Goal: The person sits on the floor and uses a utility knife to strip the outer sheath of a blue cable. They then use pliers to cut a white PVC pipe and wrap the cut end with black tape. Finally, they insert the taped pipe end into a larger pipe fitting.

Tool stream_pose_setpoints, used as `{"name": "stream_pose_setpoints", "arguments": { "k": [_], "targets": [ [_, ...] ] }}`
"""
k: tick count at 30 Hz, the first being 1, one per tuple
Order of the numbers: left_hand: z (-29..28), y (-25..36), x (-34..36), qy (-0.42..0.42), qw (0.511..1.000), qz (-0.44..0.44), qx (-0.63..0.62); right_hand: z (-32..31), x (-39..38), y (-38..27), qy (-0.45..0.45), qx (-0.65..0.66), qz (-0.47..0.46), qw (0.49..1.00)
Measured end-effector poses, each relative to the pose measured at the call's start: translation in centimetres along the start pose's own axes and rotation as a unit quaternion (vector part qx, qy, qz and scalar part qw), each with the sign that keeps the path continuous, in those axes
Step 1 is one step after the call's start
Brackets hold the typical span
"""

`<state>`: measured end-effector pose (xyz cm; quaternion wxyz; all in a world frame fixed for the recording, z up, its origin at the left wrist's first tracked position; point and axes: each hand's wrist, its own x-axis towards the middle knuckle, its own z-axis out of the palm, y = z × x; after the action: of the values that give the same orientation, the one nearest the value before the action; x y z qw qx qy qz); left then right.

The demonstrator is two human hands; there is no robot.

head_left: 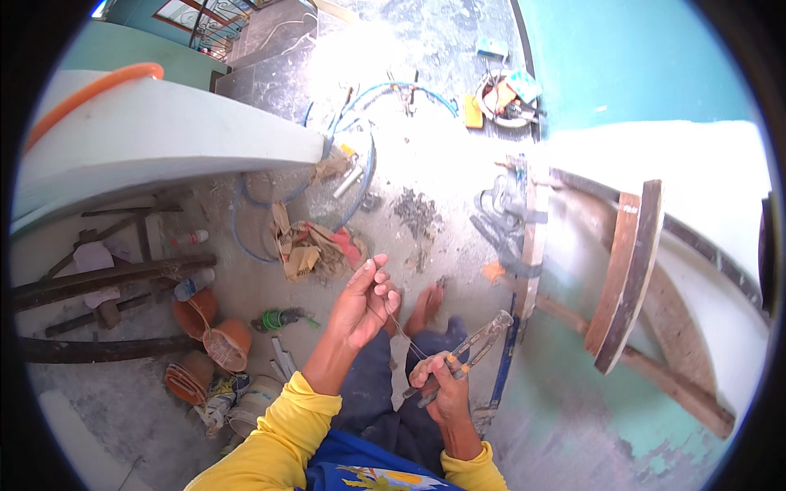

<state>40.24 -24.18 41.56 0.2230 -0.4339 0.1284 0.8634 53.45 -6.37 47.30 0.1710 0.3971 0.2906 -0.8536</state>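
Note:
My left hand [362, 304] is raised in front of my legs, its fingers curled and pinched on a thin wire [408, 338]. From there the wire slants down to my right hand [444, 391], which is lower and further right. That hand is closed around a pair of metal pliers [485, 342] with two long arms and orange marks. The pliers tilt up and to the right. Whether the wire sits in their jaws cannot be made out.
On the left stand brown pots [227, 344], a bucket [255, 403] and timber pieces [115, 278]. A crumpled paper sack [315, 252], blue hose [370, 168] and rubble [417, 214] lie ahead. Right, a wooden piece [626, 278] leans by the wall; a filled tub [506, 98] stands further off.

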Motion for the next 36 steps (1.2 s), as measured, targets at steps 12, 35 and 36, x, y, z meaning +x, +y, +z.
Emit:
{"name": "stream_pose_setpoints", "arguments": {
  "k": [12, 35, 36],
  "targets": [
    [21.3, 10.7, 13.9, -0.072, 0.988, 0.131, 0.035, 12.7, 19.7, -19.7, -0.011, -0.154, 0.018, 0.988],
    [47.1, 32.1, 27.8, -0.183, 0.923, 0.222, -0.257, 42.2, 42.4, -42.0, -0.174, -0.413, 0.112, 0.887],
    [47.6, 34.6, 29.2, -0.172, 0.92, 0.229, -0.267, 44.5, 44.9, -42.2, -0.17, -0.429, 0.118, 0.879]
  ]
}}
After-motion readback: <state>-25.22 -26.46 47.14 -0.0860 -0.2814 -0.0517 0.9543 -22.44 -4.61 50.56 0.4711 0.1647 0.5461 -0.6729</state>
